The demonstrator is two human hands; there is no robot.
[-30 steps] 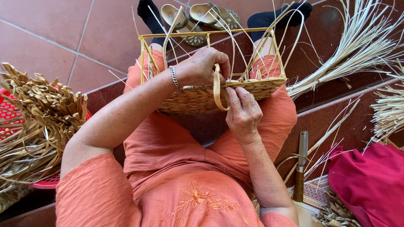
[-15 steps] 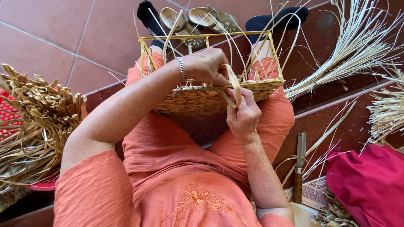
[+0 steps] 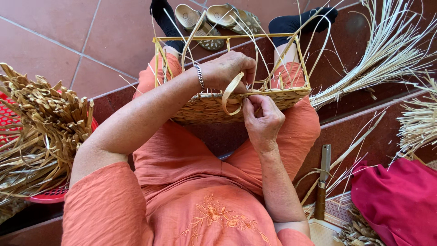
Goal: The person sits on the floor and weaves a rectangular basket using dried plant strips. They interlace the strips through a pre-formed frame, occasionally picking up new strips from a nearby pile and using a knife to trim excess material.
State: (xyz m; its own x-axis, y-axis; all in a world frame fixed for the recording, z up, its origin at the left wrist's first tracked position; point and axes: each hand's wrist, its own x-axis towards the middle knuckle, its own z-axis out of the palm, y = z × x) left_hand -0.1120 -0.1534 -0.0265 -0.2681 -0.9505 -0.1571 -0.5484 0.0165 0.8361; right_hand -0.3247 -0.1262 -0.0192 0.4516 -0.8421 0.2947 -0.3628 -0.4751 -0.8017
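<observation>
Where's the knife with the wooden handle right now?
In the head view the knife lies at lower right, on the step beside the person's right forearm, just left of the red cloth, well clear of the basket.

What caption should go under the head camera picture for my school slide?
Two hands, left hand and right hand, weave a flat straw strip into a half-made basket on a lap.
</observation>
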